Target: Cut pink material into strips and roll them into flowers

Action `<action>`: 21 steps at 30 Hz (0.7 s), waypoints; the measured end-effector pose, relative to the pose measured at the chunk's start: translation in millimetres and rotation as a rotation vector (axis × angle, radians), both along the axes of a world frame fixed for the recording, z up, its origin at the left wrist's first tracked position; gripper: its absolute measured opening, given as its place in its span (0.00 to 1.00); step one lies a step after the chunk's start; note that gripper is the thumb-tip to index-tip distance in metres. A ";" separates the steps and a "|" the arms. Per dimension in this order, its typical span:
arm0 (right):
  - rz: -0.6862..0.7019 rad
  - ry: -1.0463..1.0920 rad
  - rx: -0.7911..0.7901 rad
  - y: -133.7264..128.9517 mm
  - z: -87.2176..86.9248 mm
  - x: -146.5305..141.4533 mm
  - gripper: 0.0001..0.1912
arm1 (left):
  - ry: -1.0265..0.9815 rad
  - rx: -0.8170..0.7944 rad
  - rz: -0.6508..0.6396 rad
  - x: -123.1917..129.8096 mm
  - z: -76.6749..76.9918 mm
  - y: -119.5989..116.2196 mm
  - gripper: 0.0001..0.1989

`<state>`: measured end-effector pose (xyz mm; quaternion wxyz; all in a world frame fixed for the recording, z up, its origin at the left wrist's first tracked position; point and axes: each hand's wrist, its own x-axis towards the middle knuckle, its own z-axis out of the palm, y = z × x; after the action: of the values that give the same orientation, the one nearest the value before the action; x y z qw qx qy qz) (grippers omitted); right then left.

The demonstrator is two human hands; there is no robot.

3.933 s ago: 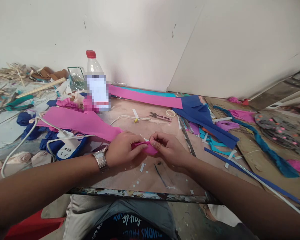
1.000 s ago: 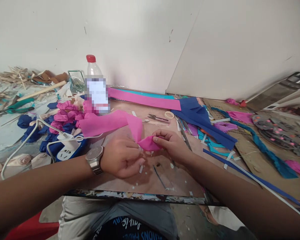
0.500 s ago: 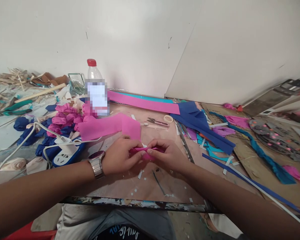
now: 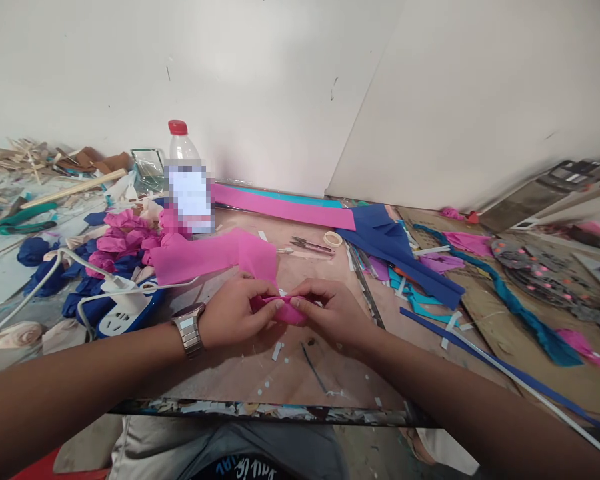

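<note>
Between my two hands a strip of pink fabric or crepe paper [image 4: 291, 315] is pinched and gathered; which material it is I cannot tell. My left hand [image 4: 239, 310], with a metal watch at its wrist, closes thumb and fingers on the strip's left part. From the other side my right hand [image 4: 336, 312] pinches it, the two thumb tips close together. A long flat pink length [image 4: 205, 257] runs from beyond my left hand across the table to the left. Something small and white shows at the fold.
Pink and blue rolled flowers [image 4: 125, 240] lie in a heap at the left beside a power strip [image 4: 123, 317]. Behind stand a red-capped bottle [image 4: 183, 143] and a blurred phone [image 4: 190, 197]. Thread snips [image 4: 314, 247], a tape ring [image 4: 333, 239] and blue strips [image 4: 405, 250] lie beyond my hands.
The gathered pink piece between my fingers now bulges lower below the thumbs. The whole view has shifted slightly, so things appear a little further left.
</note>
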<state>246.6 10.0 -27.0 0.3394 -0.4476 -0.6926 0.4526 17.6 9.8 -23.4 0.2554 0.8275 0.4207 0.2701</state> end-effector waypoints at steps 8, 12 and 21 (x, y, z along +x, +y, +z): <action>-0.003 0.049 -0.090 -0.4 0.4 -1.0 0.16 | 0.013 0.024 -0.008 -1.6 0.0 1.4 0.20; 0.010 -0.006 -0.003 3.2 -1.8 1.6 0.14 | 0.001 0.002 0.011 -0.9 -0.3 1.9 0.22; 0.021 -0.056 0.119 -1.3 -2.7 0.1 0.12 | -0.064 -0.054 0.008 0.9 0.3 0.9 0.14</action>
<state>246.6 8.6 -29.7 0.3412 -0.4318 -0.7321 0.4015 18.5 10.6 -23.1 0.2900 0.8096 0.4227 0.2860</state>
